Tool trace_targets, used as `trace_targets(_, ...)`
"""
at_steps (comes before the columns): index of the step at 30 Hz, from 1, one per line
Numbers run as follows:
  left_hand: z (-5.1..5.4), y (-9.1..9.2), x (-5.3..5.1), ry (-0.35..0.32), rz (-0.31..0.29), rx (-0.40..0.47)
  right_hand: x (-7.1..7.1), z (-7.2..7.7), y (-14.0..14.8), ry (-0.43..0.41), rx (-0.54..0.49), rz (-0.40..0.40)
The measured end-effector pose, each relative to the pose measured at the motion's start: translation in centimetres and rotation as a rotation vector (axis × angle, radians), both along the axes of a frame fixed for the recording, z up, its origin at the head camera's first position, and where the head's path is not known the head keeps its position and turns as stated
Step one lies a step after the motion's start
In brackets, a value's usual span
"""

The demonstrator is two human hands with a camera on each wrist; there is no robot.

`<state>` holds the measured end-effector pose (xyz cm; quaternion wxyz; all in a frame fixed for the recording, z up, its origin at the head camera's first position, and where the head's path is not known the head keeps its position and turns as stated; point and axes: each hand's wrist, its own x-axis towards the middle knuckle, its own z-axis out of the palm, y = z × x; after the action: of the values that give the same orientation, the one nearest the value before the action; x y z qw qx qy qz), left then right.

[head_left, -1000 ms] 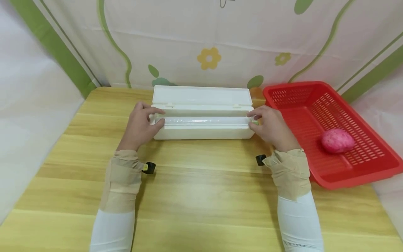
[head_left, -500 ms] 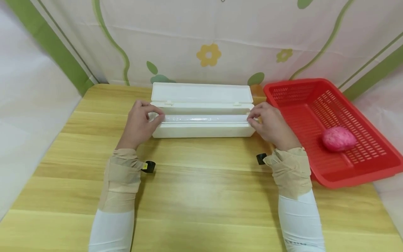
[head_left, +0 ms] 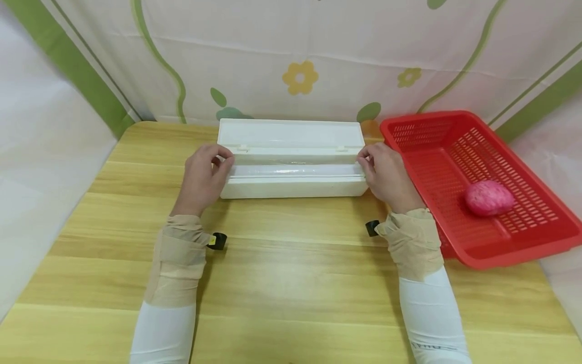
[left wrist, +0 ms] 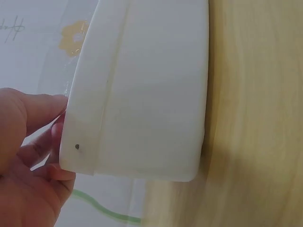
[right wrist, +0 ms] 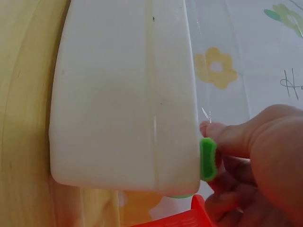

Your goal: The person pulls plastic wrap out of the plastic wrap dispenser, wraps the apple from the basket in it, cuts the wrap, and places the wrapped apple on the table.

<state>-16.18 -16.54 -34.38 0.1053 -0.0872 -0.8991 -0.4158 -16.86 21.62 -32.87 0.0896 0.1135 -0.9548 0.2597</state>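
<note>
A long white box (head_left: pixel 295 189) stands on the table with its lid (head_left: pixel 291 132) tilted back, a shiny roll of clear film (head_left: pixel 295 170) inside. At the box's left end the left hand (head_left: pixel 200 177) pinches the film's edge between thumb and fingers. The right hand (head_left: pixel 388 177) pinches the film at the right end. Clear film (left wrist: pixel 54 71) rises above the box beside the left thumb in the left wrist view. In the right wrist view a green piece (right wrist: pixel 208 159) sits on the box's edge, close to the right hand (right wrist: pixel 255 165).
A red basket (head_left: pixel 459 253) stands to the right of the box, close to the right forearm, with a pink lumpy object (head_left: pixel 489 198) in it. Behind the wooden table (head_left: pixel 291 283) hangs a curtain (head_left: pixel 245 45) with flowers and leaves.
Both hands have moved slightly up and the fingers have drawn closer together; a film edge now shows above the roll. The right forearm has shifted a little left.
</note>
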Motion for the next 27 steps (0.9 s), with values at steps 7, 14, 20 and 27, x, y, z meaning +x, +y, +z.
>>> trace_targets(7, -0.1, 0.1, -0.1, 0.025, 0.007, 0.022, -0.4, -0.6, 0.3, -0.004, -0.077, -0.032)
trace_targets(14, 0.0, 0.2, -0.2, 0.046, 0.021, 0.021, -0.8, -0.8, 0.5, -0.008, -0.176, 0.006)
trace_targets(20, -0.2, 0.2, -0.1, 0.081, 0.02, -0.005, -1.1, -1.1, 0.4, 0.045, -0.175, 0.031)
trace_targets(27, -0.5, 0.4, -0.3, 0.106, 0.016, -0.047, -1.0, -1.3, 0.3, 0.05, -0.211, -0.024)
